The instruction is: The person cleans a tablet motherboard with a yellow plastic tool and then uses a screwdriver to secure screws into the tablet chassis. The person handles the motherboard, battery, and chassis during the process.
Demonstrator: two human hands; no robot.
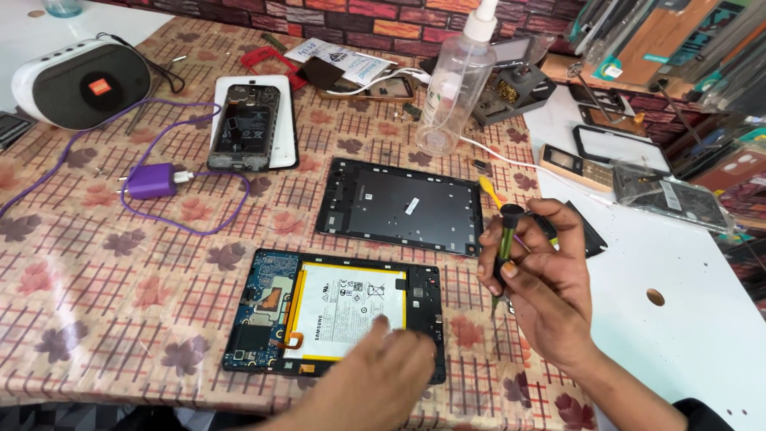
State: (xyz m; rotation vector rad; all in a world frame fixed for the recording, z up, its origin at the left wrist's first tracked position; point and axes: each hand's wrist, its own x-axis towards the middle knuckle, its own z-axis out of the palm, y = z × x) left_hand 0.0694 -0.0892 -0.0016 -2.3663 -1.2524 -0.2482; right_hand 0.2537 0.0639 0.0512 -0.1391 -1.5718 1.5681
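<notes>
An opened tablet (335, 311) lies face down on the patterned tablecloth, showing its white battery and blue circuit boards. My left hand (383, 379) rests on the tablet's near right corner, fingers spread flat over the frame. My right hand (538, 279) hovers to the right of the tablet and holds a small screwdriver (505, 247) with a black cap and green shaft, upright, tip pointing down. The removed dark back cover (403, 203) lies flat just beyond the tablet.
A clear spray bottle (455, 88) stands behind the cover. An opened phone (246, 128) lies on a white slab at the back left, near a purple charger (152, 181) with cable and a white speaker (80, 84). Phone parts (630, 172) crowd the white table on the right.
</notes>
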